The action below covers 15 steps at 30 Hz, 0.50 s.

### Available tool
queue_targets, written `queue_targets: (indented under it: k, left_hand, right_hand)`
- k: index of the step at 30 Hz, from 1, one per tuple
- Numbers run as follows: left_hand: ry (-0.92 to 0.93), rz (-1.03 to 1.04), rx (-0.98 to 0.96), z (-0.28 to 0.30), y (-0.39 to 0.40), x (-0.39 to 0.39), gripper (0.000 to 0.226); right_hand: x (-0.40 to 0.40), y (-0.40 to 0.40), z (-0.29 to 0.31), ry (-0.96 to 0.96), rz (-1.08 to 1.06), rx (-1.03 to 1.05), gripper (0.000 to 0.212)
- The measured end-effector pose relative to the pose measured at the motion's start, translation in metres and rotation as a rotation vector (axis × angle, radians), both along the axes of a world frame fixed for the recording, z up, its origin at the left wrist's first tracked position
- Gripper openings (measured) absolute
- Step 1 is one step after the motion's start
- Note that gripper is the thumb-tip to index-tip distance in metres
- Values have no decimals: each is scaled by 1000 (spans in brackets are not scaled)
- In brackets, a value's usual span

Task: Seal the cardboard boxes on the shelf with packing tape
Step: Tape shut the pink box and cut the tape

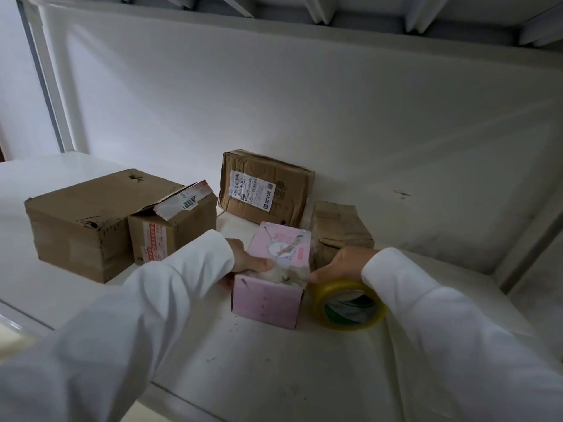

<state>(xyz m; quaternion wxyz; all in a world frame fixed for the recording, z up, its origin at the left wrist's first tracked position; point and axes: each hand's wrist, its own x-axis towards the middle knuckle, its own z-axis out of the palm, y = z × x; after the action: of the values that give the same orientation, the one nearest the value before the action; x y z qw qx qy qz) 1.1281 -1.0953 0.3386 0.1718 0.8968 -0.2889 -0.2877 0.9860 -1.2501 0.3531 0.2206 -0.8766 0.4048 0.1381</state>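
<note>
A pink box (271,278) stands on the white shelf (274,370), near the middle of its front part. The left hand (249,257) holds the box's left top edge, thumb pressed on the lid. The right hand (344,264) sits just right of the box, its grip closed on a yellowish tape roll (347,306), which stands tilted beside the box. Behind, toward the back wall, are four brown boxes: a large one (82,223) at the left, a torn one (173,223) touching it, a labelled one (265,187) leaning on the wall, and a small one (338,226) behind the right hand.
</note>
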Motion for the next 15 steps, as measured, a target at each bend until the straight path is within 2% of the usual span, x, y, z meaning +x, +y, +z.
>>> queue_targets:
  k: [5,9,13,15]
  left_hand:
    - [-20,-70,-91,3,-16,-27,74]
    - [33,-31,-177,-8,-16,-27,88]
    - [107,-15,-198,-17,-13,-16,106]
    - [106,1,-196,-19,-7,-13,96]
  right_hand:
    - [9,0,-5,-37,-35,35,91]
    - [11,2,-6,-61,-38,43,93]
    - [8,2,-5,-76,-18,28,84]
    - [4,2,-4,-101,-22,31,72]
